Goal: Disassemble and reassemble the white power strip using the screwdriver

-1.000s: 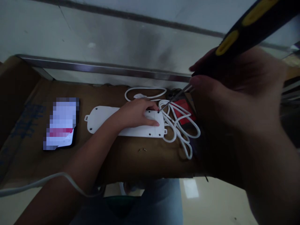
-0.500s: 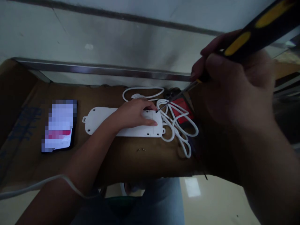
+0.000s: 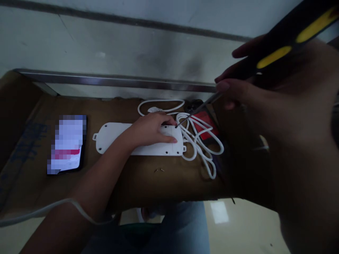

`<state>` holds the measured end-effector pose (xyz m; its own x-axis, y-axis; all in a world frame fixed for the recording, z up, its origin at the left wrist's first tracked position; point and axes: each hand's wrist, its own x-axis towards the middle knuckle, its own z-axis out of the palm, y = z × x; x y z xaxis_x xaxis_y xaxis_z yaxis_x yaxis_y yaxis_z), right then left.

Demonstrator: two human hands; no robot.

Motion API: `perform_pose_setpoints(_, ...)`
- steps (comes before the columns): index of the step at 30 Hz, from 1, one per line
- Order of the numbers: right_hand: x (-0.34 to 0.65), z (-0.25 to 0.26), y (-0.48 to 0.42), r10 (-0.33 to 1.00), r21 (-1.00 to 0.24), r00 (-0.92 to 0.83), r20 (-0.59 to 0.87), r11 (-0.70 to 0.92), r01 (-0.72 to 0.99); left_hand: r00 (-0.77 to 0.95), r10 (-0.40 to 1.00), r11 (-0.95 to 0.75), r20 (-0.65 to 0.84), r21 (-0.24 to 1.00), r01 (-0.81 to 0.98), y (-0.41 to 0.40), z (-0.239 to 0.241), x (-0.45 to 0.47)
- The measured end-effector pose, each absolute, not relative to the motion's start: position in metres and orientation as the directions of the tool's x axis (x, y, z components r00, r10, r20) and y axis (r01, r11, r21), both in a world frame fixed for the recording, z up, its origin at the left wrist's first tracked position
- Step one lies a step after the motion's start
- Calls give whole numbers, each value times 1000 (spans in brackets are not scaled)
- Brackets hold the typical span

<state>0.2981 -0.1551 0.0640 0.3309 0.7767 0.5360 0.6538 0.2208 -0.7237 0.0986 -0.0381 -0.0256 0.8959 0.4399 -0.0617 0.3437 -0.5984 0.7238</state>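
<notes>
A white power strip (image 3: 116,134) lies with its screw-hole side up on the cardboard. My left hand (image 3: 149,128) grips it across its right half, thumb and fingers spanning its width. In my right hand (image 3: 254,91) is a screwdriver (image 3: 274,57) with a black and yellow handle. Its shaft slants down to the left, and the tip meets the hole at the strip's upper right corner. How deep the tip sits I cannot tell. Two small screws (image 3: 159,170) lie on the cardboard in front of the strip.
The strip's white cord (image 3: 218,146) is coiled at its right, partly over a red item (image 3: 203,123). At the left lies a phone (image 3: 70,141) with a lit screen. A metal-edged wall (image 3: 119,80) runs behind the cardboard (image 3: 148,187).
My right hand has turned and shifted its hold on the screwdriver, whose handle has swung slightly to the right. The tip stays at the same hole. My left hand keeps its place.
</notes>
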Motion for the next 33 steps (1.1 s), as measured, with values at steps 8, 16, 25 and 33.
perform_pose_setpoints(8, 294, 63, -156, 828, -766, 222, 515, 328, 554, 900, 431, -602, -65, 722, 341, -37, -28, 99)
perform_pose_setpoints(16, 292, 61, -155, 819, -746, 208, 535, 342, 571, 898, 433, -602, -79, 716, 353, -37, -25, 99)
perform_pose_setpoints(25, 291, 63, -157, 812, -721, 199, 549, 339, 604, 903, 428, -611, -49, 720, 329, -36, -29, 99)
perform_pose_setpoints(33, 296, 60, -155, 804, -707, 175, 569, 370, 602, 900, 431, -618, -61, 707, 344, -36, -28, 99)
